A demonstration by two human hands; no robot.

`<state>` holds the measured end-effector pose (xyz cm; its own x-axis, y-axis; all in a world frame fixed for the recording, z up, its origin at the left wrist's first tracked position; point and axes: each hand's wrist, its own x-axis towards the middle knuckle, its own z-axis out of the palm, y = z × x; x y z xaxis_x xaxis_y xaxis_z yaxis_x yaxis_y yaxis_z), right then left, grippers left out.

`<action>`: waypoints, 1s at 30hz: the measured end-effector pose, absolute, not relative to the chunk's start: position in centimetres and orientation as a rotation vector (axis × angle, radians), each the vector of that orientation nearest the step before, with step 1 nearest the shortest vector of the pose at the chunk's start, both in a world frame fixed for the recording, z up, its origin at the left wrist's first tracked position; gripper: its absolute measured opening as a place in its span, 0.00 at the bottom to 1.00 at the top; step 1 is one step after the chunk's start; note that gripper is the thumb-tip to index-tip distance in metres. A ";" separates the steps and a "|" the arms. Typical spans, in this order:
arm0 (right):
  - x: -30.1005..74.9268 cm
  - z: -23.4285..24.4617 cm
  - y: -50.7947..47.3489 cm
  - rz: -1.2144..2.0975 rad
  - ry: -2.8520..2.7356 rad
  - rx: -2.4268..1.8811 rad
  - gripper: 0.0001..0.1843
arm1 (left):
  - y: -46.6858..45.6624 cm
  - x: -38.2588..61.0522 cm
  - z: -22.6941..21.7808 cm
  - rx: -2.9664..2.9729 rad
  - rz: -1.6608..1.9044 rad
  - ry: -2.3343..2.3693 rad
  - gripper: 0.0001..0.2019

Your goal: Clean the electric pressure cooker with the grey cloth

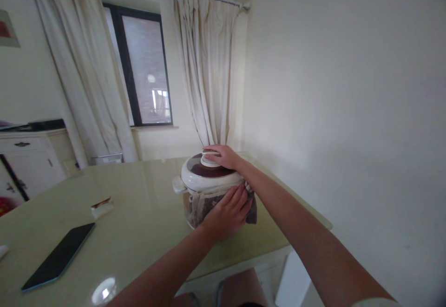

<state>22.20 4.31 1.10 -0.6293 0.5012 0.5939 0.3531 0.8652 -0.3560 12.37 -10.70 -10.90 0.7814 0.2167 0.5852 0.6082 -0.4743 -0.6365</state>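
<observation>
Dim, flat light; soft shading on the right-hand wall [341,88]. Round glare on the desk [139,214], lower left; reflections in the window glass [144,70], upper left. Wide-angle stretch toward edges, dark upper-right corner, fine detail soft.

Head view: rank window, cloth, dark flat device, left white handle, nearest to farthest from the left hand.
1. Cloth: touching the left hand.
2. Left white handle: left of the cloth.
3. Dark flat device: left, on the table.
4. Window: beyond the table.
</observation>
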 end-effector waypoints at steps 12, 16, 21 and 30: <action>22.4 0.9 4.5 0.333 -2.293 -0.605 0.25 | -8.4 18.4 -9.9 -2.290 -0.281 -0.732 0.12; 22.4 0.8 4.5 0.380 -2.276 -0.592 0.25 | -9.6 15.0 -10.4 -2.207 -0.410 -0.574 0.18; 22.2 0.7 4.5 0.392 -2.271 -0.599 0.26 | -10.3 8.0 -14.3 -2.057 -0.804 -0.553 0.24; 21.9 0.8 4.8 0.343 -2.226 -0.710 0.28 | -8.8 1.5 -22.3 -1.858 -1.207 -0.893 0.24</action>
